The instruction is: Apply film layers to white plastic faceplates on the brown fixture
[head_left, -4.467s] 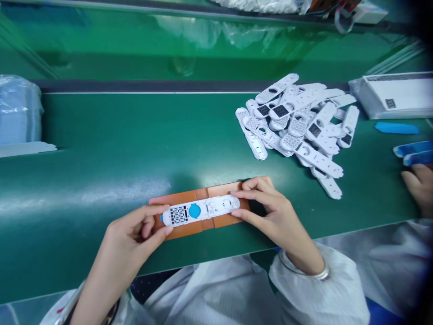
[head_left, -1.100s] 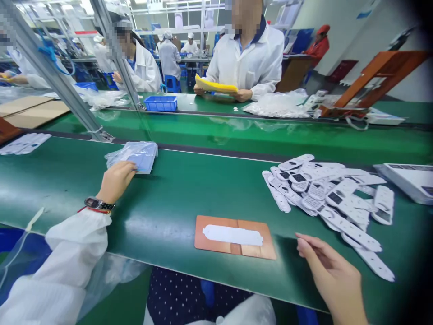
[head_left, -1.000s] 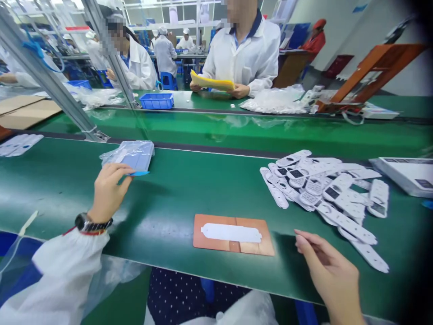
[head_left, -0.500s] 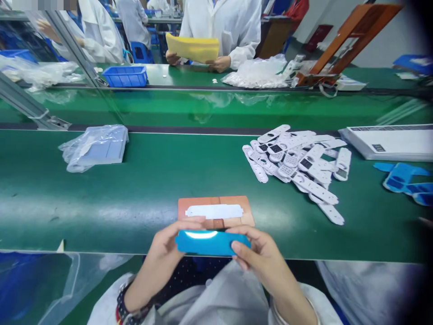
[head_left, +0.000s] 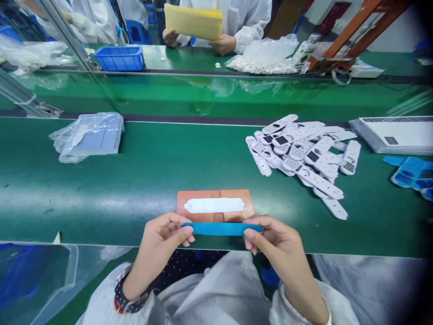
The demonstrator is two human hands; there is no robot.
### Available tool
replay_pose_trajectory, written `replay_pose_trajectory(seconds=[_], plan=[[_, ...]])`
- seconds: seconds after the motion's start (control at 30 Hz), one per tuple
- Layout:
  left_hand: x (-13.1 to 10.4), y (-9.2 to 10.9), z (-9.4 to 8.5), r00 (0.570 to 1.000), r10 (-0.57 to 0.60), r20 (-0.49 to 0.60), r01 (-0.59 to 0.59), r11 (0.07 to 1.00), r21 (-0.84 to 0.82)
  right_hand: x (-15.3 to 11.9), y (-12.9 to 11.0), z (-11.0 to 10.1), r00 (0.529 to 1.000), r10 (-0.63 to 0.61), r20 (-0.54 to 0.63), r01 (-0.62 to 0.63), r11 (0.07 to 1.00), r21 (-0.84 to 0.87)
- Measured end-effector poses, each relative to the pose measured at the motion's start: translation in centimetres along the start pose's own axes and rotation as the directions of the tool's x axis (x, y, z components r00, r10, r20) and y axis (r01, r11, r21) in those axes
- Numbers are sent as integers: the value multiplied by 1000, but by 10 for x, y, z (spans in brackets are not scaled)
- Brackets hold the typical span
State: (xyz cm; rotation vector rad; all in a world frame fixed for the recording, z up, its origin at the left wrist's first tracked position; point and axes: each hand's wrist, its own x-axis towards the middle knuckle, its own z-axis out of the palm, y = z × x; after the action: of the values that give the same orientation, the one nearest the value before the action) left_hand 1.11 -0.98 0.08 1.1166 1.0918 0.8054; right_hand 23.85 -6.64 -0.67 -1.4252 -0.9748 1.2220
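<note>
A long blue strip of film (head_left: 218, 229) is stretched level between my two hands near the table's front edge. My left hand (head_left: 165, 234) pinches its left end between thumb and fingers. The right end is pinched by my right hand (head_left: 270, 234). Just beyond the strip lies an orange-brown block (head_left: 181, 203), its near edge partly covered by the film and my fingers. On the block rests a white elongated piece (head_left: 214, 205) with notched ends.
Loose white remote-shaped panels (head_left: 314, 158) lie heaped at the right. Blue film pieces (head_left: 409, 174) and a white stack (head_left: 399, 135) sit farther right. A plastic-wrapped packet (head_left: 98, 135) lies left. Across the line stand a blue bin (head_left: 120, 58) and a person holding yellow sheets (head_left: 192, 21).
The blue strip has tilted to a narrow edge-on look. My left hand has shifted its grip to the strip's left end, and my right hand has moved slightly right.
</note>
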Motion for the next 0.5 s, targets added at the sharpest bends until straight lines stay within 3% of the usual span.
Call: replay_pose_trajectory(seconds=[0.07, 0.1, 0.17, 0.23, 0.3, 0.37, 0.43, 0.5], plan=[[-2, 1, -3, 997, 10, 79, -13, 999, 48, 0, 2, -4, 995, -92, -43, 94, 994, 59], [-3, 2, -4, 982, 20, 187, -35, 996, 78, 0, 3, -5, 987, -150, -57, 155, 983, 100], [-5, 6, -2, 897, 44, 440, -103, 988, 111, -2, 0, -5, 963, -270, -14, 268, 948, 173], [-8, 11, 5, 808, 66, 585, -162, 980, 112, -6, -6, 0, 932, -339, 125, 321, 936, 141], [-14, 14, 15, 809, 74, 583, -196, 969, 149, -13, -14, 7, 902, -331, 276, 345, 939, 0], [-20, 17, 23, 849, 63, 525, -219, 945, 242, -19, -20, 16, 874, -310, 375, 369, 924, -97], [-26, 19, 26, 883, 81, 462, -240, 925, 296, -23, -22, 23, 838, -332, 433, 385, 922, -37], [-30, 22, 22, 870, 165, 464, -287, 936, 206, -24, -19, 26, 842, -363, 399, 374, 926, 53]])
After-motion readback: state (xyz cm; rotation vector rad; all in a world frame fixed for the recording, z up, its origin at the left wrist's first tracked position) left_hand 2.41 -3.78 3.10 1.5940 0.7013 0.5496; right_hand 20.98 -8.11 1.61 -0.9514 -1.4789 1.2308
